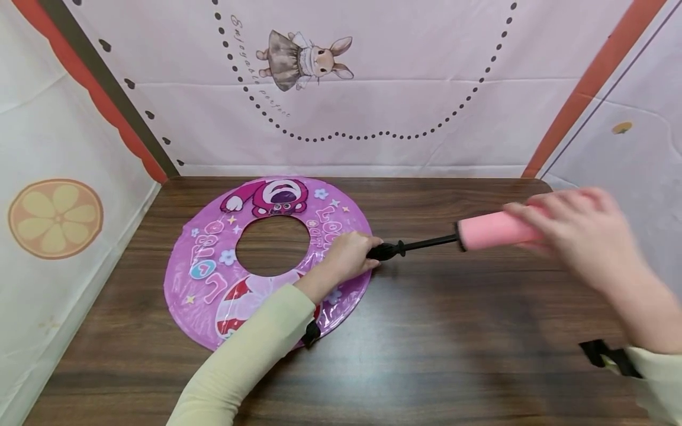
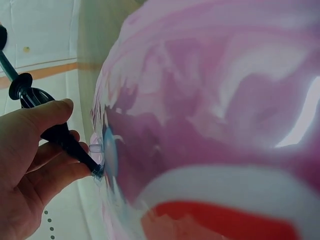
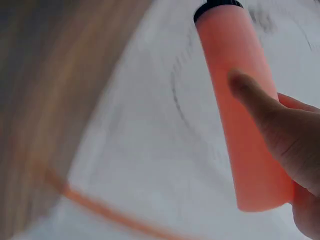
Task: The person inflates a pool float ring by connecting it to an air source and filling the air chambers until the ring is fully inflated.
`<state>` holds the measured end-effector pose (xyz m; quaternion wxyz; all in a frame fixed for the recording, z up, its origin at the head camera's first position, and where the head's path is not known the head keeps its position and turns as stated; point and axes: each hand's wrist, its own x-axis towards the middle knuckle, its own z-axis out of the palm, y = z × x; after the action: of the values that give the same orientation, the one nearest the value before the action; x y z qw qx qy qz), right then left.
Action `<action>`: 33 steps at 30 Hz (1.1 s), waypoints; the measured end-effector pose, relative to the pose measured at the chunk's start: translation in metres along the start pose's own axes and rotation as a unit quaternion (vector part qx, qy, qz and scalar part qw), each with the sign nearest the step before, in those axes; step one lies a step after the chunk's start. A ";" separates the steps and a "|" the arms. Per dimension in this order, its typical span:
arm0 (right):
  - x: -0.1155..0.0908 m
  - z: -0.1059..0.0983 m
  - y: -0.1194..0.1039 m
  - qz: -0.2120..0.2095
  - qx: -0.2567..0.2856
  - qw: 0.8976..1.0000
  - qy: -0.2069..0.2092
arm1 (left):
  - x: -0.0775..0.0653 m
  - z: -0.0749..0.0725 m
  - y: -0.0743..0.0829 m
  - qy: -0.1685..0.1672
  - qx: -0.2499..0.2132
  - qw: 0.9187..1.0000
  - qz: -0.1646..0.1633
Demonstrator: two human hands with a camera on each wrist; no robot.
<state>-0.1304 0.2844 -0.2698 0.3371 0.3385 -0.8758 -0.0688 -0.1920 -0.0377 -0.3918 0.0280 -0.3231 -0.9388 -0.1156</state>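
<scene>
A purple swim ring point(image 1: 178, 278) with a pink bear print lies on the table, rounded out with air. At its right edge my left hand point(image 1: 348, 257) grips the black handle point(image 1: 385, 251) of a hand pump. In the left wrist view the pump's tapered nozzle point(image 2: 82, 154) meets the ring's clear valve point(image 2: 97, 171), with my fingers around the black part. My right hand point(image 1: 581, 236) holds the pink pump barrel point(image 1: 492, 231), thumb along its side in the right wrist view. Between the barrel and the black handle, the thin black rod point(image 1: 430, 242) shows drawn out.
The dark wooden table point(image 1: 426, 355) runs up to a pink printed cloth point(image 1: 405, 71) at the back. More printed cloth hangs at the left and right sides. Black straps sit at both sleeve cuffs.
</scene>
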 end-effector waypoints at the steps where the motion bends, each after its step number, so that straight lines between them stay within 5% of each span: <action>1: 0.004 0.007 -0.006 -0.009 0.000 1.000 -0.012 | 0.000 0.000 0.000 0.001 0.001 1.000 0.001; 8: 0.027 0.045 -0.046 -0.044 -0.024 0.998 0.028 | 0.000 -0.001 0.000 0.016 -0.008 1.000 0.006; 19: 0.028 0.055 -0.059 -0.048 -0.028 0.998 0.024 | -0.001 0.002 -0.002 0.037 -0.011 0.999 0.012; 26: 0.016 0.035 -0.033 -0.039 0.003 0.999 0.014 | -0.002 0.002 0.000 0.020 -0.002 1.000 0.006; 33: 0.000 -0.014 0.006 0.008 -0.002 0.999 0.031 | -0.002 0.000 -0.001 0.013 -0.022 1.000 0.002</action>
<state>-0.1252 0.2901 -0.2571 0.3652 0.3327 -0.8675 -0.0579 -0.1907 -0.0394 -0.3920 0.0330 -0.3242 -0.9349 -0.1407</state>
